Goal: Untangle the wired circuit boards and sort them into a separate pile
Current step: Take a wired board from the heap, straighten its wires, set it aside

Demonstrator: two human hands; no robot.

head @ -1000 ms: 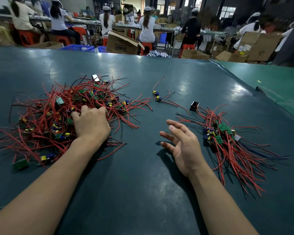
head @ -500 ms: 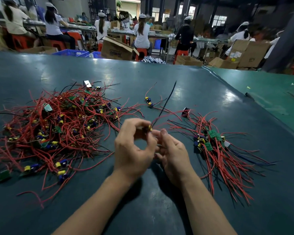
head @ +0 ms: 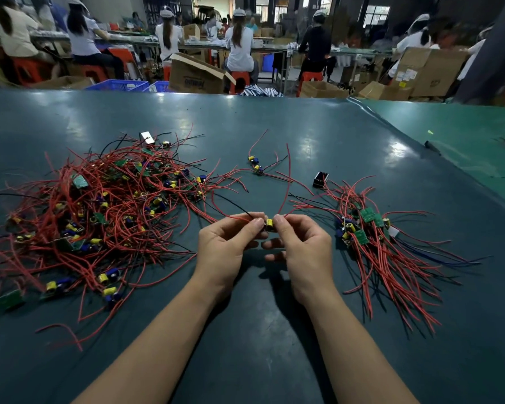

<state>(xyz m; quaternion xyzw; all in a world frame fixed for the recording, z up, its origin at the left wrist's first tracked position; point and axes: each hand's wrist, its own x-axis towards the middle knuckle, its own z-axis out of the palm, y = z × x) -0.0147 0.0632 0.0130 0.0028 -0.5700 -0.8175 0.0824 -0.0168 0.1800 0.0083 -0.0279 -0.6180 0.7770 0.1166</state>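
Observation:
A big tangled heap of red-wired circuit boards (head: 99, 211) covers the left of the dark green table (head: 303, 135). A smaller sorted pile (head: 373, 237) with wires combed toward me lies on the right. Between them, above the table, both hands hold one small wired board (head: 269, 224) with a yellow capacitor. My left hand (head: 228, 246) pinches its left side and my right hand (head: 300, 246) pinches its right side. Its red and black wires arc up and outward from my fingertips.
A loose pair of wired boards (head: 255, 164) lies farther back in the middle. A small black part (head: 320, 180) sits behind the right pile. A lighter green table (head: 461, 141) adjoins at the right. Seated workers, cardboard boxes (head: 195, 74) and blue crates stand beyond the far edge.
My left hand left the big heap with one board and both hands met in the middle. The board's long black wire, raised half a second ago, now hangs lower to the left.

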